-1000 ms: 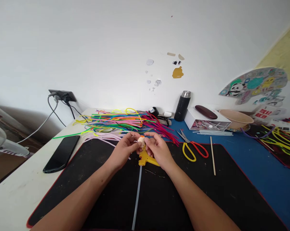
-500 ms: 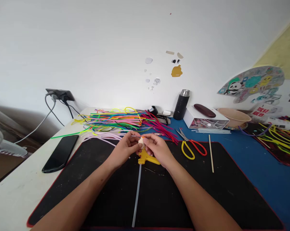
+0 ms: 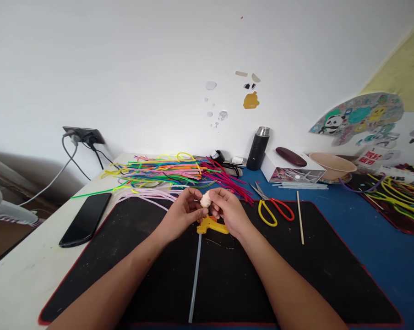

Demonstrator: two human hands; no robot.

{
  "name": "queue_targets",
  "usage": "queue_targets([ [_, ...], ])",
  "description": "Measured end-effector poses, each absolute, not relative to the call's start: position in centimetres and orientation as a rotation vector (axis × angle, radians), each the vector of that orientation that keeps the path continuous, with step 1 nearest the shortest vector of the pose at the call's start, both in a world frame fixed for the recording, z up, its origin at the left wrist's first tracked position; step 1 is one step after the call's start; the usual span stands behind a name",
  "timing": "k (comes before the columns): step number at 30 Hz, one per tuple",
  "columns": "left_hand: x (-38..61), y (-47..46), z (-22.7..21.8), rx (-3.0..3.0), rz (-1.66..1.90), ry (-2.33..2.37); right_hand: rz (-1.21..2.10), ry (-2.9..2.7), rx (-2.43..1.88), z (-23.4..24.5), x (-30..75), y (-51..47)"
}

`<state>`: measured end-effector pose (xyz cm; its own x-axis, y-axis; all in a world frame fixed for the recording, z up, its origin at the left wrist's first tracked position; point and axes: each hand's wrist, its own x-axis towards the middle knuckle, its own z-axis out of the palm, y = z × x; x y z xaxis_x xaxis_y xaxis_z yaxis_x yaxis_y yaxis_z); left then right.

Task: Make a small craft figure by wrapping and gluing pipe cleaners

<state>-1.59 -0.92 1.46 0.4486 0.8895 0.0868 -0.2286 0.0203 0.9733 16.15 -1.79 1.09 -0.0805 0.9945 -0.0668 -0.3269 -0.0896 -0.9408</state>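
The small cream piece (image 3: 205,200) is pinched by the right hand (image 3: 232,211); the left hand (image 3: 180,215) curls at its other side, its grip unclear. Beneath the hands lies a yellow glue gun (image 3: 214,226), with scissors (image 3: 264,198) right of the right hand.

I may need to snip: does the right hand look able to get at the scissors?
Probably yes: nothing stands between the right hand and the scissors, though that hand seems to hold the cream piece.

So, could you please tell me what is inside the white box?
Through the front of the white box, a jumble of small pinkish and white pieces shows. Whatever lies deeper is covered and cannot be seen.
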Motion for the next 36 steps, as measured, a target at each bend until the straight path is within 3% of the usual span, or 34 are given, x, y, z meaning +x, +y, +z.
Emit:
queue_targets([
  [20,-1.70,-1.64,1.03,1.526,1.075,0.918,1.524,-0.939,-0.945,1.21,15.82,-2.09],
  [36,-1.79,-0.82,1.08,1.332,1.002,0.726,1.362,-1.177,-0.982,1.23,15.17,-2.43],
])
